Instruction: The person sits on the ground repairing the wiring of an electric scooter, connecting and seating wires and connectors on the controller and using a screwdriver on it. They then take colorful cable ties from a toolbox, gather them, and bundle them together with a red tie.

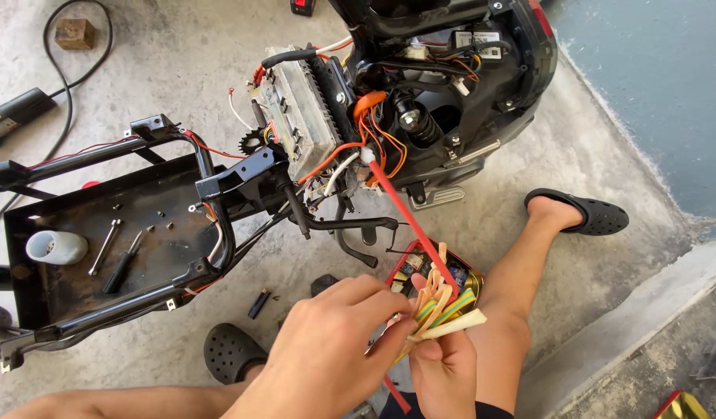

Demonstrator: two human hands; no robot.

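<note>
Stripped scooter frame [420, 101] across the concrete floor [156, 46], wiring exposed. Left of it, black metal tray [32, 271] holding 1 white cup [55, 247], 1 wrench [103, 247], 1 screwdriver [124, 262] and loose bolts. Open floor beyond the tray's near edge. Small red tin [397, 268] by the knee, packed with bits. Left hand [327, 349] pinching into a bundle of coloured tubing strips [439, 306]; right hand [445, 368] closed around the bundle's base, just above the tin. 1 long red tube [408, 221] rising to the wiring.
</note>
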